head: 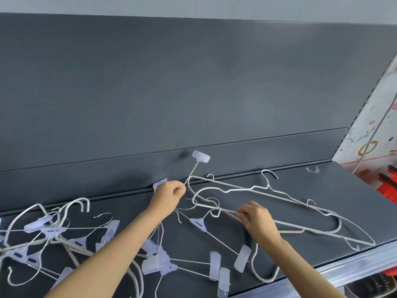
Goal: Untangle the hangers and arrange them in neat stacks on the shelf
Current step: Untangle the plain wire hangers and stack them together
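Pinching clip hanger (200, 157), left hand (169, 194); right hand (257, 220), at 4 o'clock, grips white hanger (311, 230); interlocked hooks (211, 203) may snag if pulled.

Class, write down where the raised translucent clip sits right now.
In the head view, the raised clip is mid-frame in front of the dark back panel, atop the thin rod that the left hand pinches.

Wire (191, 176) end inside the left hand (169, 195) pinch and rod (228, 211) section inside the right hand (257, 220) grip: hidden by fingers (243, 215). Hanger pile (43, 237) leftward: cropped.
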A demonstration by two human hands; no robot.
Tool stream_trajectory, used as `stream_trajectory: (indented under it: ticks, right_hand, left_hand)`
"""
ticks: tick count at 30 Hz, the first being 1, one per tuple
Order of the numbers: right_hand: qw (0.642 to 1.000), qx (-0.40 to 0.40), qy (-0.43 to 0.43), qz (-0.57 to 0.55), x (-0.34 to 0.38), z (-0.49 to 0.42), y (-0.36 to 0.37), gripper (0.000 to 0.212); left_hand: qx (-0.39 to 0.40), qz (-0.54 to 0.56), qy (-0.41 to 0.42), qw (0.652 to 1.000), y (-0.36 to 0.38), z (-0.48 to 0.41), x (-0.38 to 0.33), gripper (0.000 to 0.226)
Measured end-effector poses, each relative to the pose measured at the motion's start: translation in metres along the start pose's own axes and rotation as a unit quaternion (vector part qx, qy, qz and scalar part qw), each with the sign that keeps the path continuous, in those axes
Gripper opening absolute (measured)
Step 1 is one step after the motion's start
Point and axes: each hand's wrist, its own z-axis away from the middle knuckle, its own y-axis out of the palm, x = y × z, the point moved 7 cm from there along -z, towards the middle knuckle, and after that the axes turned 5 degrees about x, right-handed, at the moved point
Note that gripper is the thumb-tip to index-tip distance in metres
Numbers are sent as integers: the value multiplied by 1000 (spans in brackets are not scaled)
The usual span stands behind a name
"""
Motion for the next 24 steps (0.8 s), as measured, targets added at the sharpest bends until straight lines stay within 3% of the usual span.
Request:
stream_trajectory:
  ticks: [5, 8, 12, 16, 20, 24]
  right_hand:
    - [1000, 5, 6, -21, 5, -2, 6, 13]
    - [999, -7, 0, -31, 12, -6, 2, 13]
    - [999, -34, 16, -27, 3, -9, -10, 10]
    - [999, -34, 24, -29, -1, -8, -11, 9]
    - [998, -46, 26, -35, 4, -10, -11, 11]
    - [998, -39, 21, -44, 8, -11, -9, 11]
  left_hand:
    - [44, 81, 30, 995, 6, 0, -26, 21]
    - [38, 7, 48, 998, 9, 0, -27, 23]
    - [82, -134, -11, 987, 7, -1, 3, 23]
    - [132, -103, -37, 985, 11, 4, 13, 23]
    - [151, -148, -34, 977, 16, 5, 6, 33]
    - [123, -148, 2, 981, 14, 5, -6, 26]
